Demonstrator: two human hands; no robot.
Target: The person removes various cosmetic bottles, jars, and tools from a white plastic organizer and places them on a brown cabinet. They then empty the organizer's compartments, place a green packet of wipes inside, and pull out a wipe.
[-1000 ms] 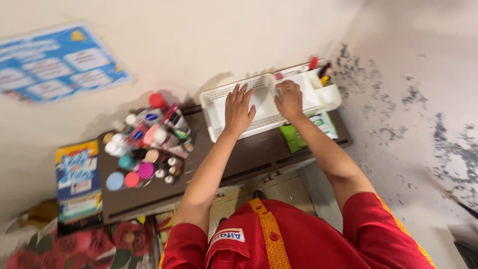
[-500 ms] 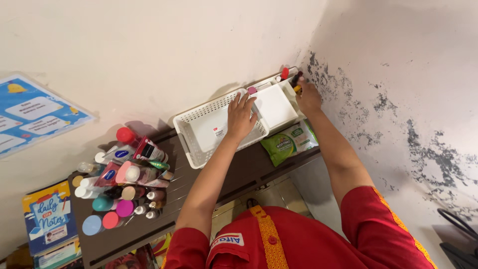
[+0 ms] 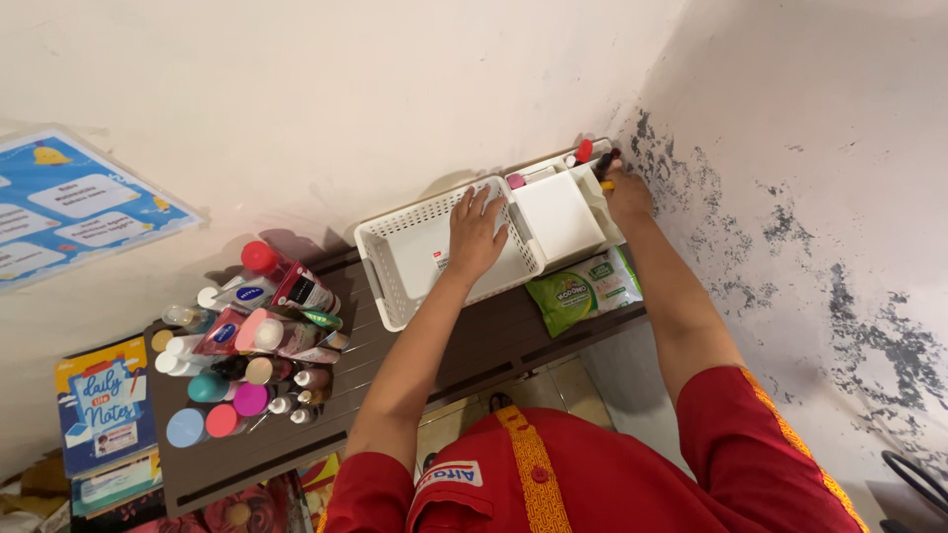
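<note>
A white perforated plastic basket (image 3: 395,259) stands on a dark brown slatted shelf (image 3: 494,341) against the wall. My left hand (image 3: 476,235) lies flat inside the basket, fingers spread, holding nothing. My right hand (image 3: 624,190) reaches to the corner of the wall, past a white box (image 3: 556,216), and closes around small items there, near a red-capped item (image 3: 584,150); what it grips is unclear. I wear red sleeves.
A cluster of several cosmetic bottles and jars (image 3: 247,345) crowds the left of the shelf. A green packet (image 3: 583,286) lies near the shelf's front right. A blue booklet (image 3: 99,410) sits at far left, a poster (image 3: 69,202) on the wall.
The view has shifted, so the basket sits more central. My right hand has moved farther right into the corner; my left hand stays in the basket.
</note>
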